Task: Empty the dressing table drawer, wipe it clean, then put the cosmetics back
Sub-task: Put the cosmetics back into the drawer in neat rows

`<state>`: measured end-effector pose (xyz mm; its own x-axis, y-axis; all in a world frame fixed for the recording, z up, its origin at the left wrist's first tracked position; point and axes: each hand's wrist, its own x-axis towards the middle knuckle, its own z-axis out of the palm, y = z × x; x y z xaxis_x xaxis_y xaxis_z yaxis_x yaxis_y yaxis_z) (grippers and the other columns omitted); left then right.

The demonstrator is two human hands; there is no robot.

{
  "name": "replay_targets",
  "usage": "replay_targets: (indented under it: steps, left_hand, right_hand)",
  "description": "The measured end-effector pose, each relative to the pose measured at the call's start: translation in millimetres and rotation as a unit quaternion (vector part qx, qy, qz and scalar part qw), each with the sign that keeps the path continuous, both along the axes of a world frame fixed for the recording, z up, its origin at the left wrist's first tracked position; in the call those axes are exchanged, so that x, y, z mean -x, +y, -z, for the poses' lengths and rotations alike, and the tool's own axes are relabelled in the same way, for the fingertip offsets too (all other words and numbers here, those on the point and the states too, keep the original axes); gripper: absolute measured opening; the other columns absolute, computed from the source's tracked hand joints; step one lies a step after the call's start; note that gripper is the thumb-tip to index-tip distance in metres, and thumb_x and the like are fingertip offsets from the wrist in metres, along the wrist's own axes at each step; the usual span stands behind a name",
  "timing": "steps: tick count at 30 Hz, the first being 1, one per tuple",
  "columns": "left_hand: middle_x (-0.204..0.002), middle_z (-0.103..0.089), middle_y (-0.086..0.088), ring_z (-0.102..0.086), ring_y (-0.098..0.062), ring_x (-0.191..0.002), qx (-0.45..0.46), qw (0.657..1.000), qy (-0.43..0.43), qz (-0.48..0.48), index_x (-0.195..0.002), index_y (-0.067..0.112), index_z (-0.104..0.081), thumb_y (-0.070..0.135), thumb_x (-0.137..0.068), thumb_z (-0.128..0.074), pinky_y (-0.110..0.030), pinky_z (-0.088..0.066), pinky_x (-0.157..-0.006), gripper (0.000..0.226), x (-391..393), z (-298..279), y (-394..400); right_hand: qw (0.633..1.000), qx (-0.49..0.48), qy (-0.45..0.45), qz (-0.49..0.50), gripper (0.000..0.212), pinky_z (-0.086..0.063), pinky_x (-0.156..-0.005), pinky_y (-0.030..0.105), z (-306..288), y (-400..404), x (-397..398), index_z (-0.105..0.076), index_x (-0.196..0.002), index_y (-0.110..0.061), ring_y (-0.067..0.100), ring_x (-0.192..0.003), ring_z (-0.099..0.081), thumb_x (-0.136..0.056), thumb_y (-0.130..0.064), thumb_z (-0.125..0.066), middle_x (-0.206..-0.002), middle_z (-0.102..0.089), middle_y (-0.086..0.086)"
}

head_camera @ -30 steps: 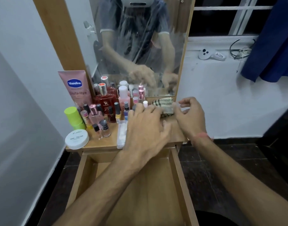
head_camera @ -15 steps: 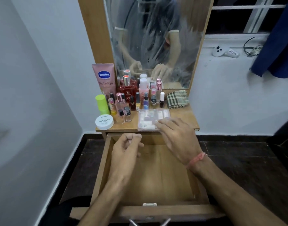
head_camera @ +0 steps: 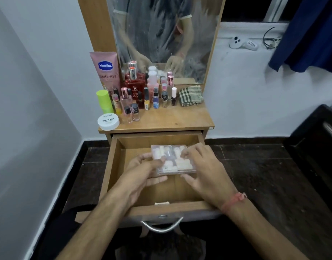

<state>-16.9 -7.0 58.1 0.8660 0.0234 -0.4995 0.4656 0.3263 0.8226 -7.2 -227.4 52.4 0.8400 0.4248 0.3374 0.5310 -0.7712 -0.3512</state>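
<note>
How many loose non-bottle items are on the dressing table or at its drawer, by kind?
Pink Vaseline tube: 1
White round nail polish jar: 1
Checked folded cloth: 1
Clear flat plastic box: 1
Total: 4

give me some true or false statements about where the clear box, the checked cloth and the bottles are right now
1. Both hands hold the clear plastic box over the open drawer. True: the left hand grips its left end and the right hand its right end.
2. The checked cloth lies inside the drawer. False: it sits on the tabletop by the mirror.
3. The bottles are back in the drawer. False: the red perfume bottle and the small bottles around it stand on the tabletop.
4. The white nail polish jar sits at the tabletop's front left corner. True.
5. The pink Vaseline tube lies flat. False: it stands upright at the back left.
</note>
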Motion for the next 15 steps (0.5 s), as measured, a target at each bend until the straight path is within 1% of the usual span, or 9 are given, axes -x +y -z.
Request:
replay_targets:
  steps: [2, 3, 4, 5, 8, 11, 13, 15]
  left_hand:
    - [-0.106, -0.086, -0.010, -0.085, -0.023, -0.096, -0.040, 0.999, 0.006, 0.004, -0.140, 0.011, -0.061, 0.005, -0.099, -0.081, -0.038, -0.071, -0.077, 0.046, -10, 5, -8]
    - [-0.103, -0.086, -0.010, -0.085, -0.021, -0.092, -0.055, 0.998, 0.007, 0.001, -0.140, 0.012, -0.059, 0.005, -0.099, -0.082, -0.038, -0.071, -0.075, 0.048, -16, 8, -12]
    - [-0.102, -0.086, -0.010, -0.085, -0.021, -0.089, -0.065, 0.998, 0.007, -0.001, -0.141, 0.012, -0.056, 0.005, -0.098, -0.084, -0.037, -0.071, -0.072, 0.052, -22, 10, -17]
    - [-0.102, -0.086, -0.010, -0.085, -0.020, -0.088, -0.076, 0.997, 0.007, -0.003, -0.141, 0.012, -0.054, 0.006, -0.097, -0.085, -0.037, -0.071, -0.070, 0.054, -28, 13, -21]
    - [-0.107, -0.084, -0.011, -0.085, -0.018, -0.084, -0.112, 0.994, 0.010, 0.008, -0.139, 0.012, -0.054, 0.007, -0.096, -0.086, -0.036, -0.071, -0.068, 0.053, -43, 23, -31]
    - [-0.111, -0.082, -0.012, -0.084, -0.019, -0.085, -0.130, 0.991, 0.014, 0.014, -0.135, 0.011, -0.057, 0.009, -0.099, -0.084, -0.036, -0.071, -0.068, 0.045, -52, 33, -35]
    - [-0.114, -0.081, -0.012, -0.083, -0.021, -0.090, -0.141, 0.990, 0.010, 0.014, -0.132, 0.012, -0.057, 0.009, -0.098, -0.085, -0.038, -0.071, -0.070, 0.044, -54, 38, -35]
    - [-0.115, -0.079, -0.008, -0.081, -0.019, -0.093, -0.172, 0.985, -0.004, 0.020, -0.130, 0.012, -0.060, 0.011, -0.096, -0.087, -0.038, -0.071, -0.072, 0.043, -55, 43, -32]
  right_hand:
    - [0.998, 0.029, 0.051, 0.011, 0.041, -0.055, -0.083, 0.028, 2, 2, -3, -0.056, -0.105, -0.037, 0.004, -0.108, -0.047, -0.080, -0.037, -0.089, -0.112, -0.048, -0.021]
    - [0.996, 0.044, 0.073, 0.012, 0.032, -0.055, -0.085, 0.030, 5, 4, -4, -0.059, -0.100, -0.037, 0.003, -0.102, -0.050, -0.083, -0.040, -0.086, -0.107, -0.052, -0.021]
    - [0.993, 0.058, 0.097, 0.017, 0.024, -0.056, -0.087, 0.033, 7, 4, -5, -0.064, -0.100, -0.036, 0.003, -0.097, -0.054, -0.086, -0.041, -0.083, -0.103, -0.059, -0.019]
    - [0.990, 0.066, 0.120, 0.024, 0.020, -0.058, -0.088, 0.036, 8, 5, -5, -0.069, -0.102, -0.034, 0.004, -0.093, -0.058, -0.087, -0.041, -0.081, -0.102, -0.065, -0.017]
    - [0.982, 0.067, 0.171, 0.053, 0.032, -0.061, -0.092, 0.036, 12, 6, -8, -0.075, -0.114, -0.029, 0.015, -0.099, -0.071, -0.086, -0.042, -0.081, -0.106, -0.076, -0.007]
    - [0.976, 0.088, 0.184, 0.077, 0.036, -0.060, -0.094, 0.038, 13, 7, -8, -0.075, -0.119, -0.023, 0.024, -0.105, -0.072, -0.088, -0.040, -0.079, -0.108, -0.077, 0.002]
    - [0.974, 0.103, 0.185, 0.085, 0.037, -0.060, -0.095, 0.039, 14, 8, -8, -0.074, -0.120, -0.021, 0.027, -0.108, -0.071, -0.089, -0.041, -0.077, -0.112, -0.076, 0.005]
    - [0.971, 0.112, 0.188, 0.092, 0.038, -0.059, -0.098, 0.040, 15, 9, -8, -0.074, -0.123, -0.021, 0.028, -0.111, -0.069, -0.090, -0.041, -0.077, -0.116, -0.075, 0.006]
